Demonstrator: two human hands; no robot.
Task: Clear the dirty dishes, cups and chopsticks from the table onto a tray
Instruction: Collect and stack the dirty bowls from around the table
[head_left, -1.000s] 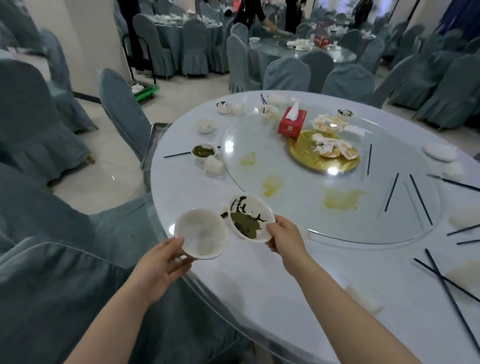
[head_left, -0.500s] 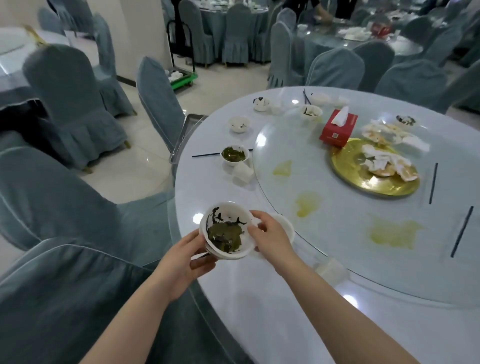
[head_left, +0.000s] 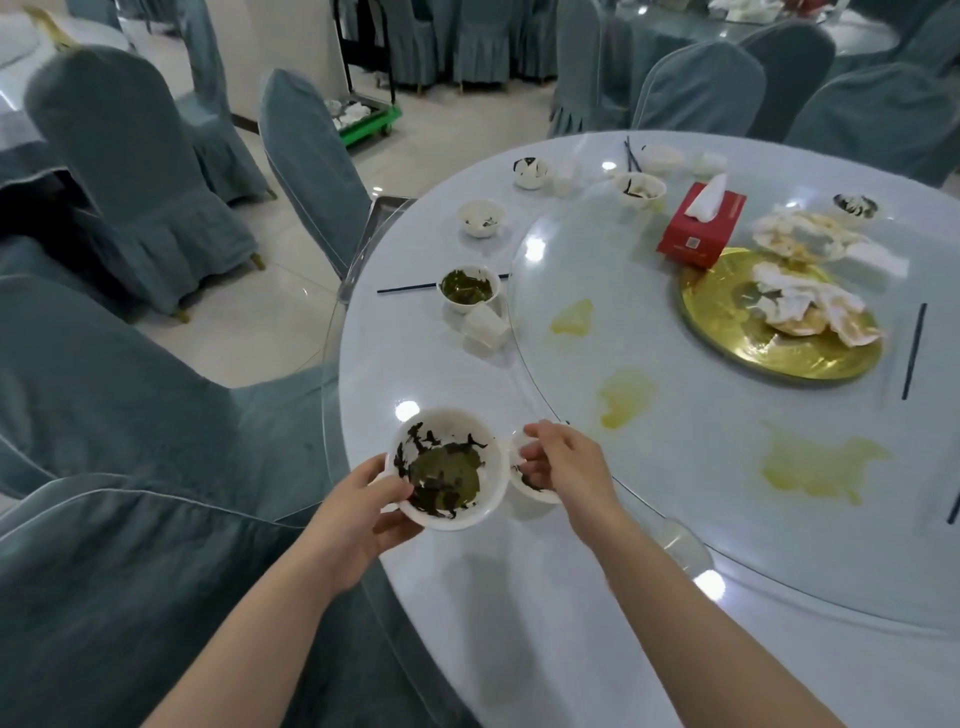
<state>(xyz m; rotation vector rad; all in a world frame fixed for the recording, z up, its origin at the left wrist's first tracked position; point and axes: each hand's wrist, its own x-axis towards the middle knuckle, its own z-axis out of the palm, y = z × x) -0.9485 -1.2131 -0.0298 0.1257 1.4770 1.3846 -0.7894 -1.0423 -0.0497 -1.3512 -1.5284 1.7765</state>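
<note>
My left hand (head_left: 358, 514) grips a white bowl (head_left: 447, 467) smeared with green and dark leftovers, stacked on another, just above the table's near-left edge. My right hand (head_left: 569, 467) curls its thumb and fingers on the rim of a smaller dirty bowl (head_left: 532, 486) standing beside it on the table (head_left: 519, 623). Further along the left side are a bowl of green scraps (head_left: 467, 288), a tipped cup (head_left: 485, 325), a black chopstick (head_left: 410, 287) and another bowl (head_left: 480, 218). A metal tray (head_left: 382, 218) juts out past the table's far-left edge.
A glass turntable (head_left: 675, 441) with yellow spills carries a gold plate (head_left: 727, 332) of used napkins, a red tissue box (head_left: 701, 228) and a chopstick (head_left: 914, 348). More bowls (head_left: 640, 189) stand at the back. Covered chairs (head_left: 130, 156) crowd the left; a green cart (head_left: 363, 122) stands behind.
My right hand set the dirty bowl into the one in my left hand, let go, and moved right onto the smaller bowl. The view turned left.
</note>
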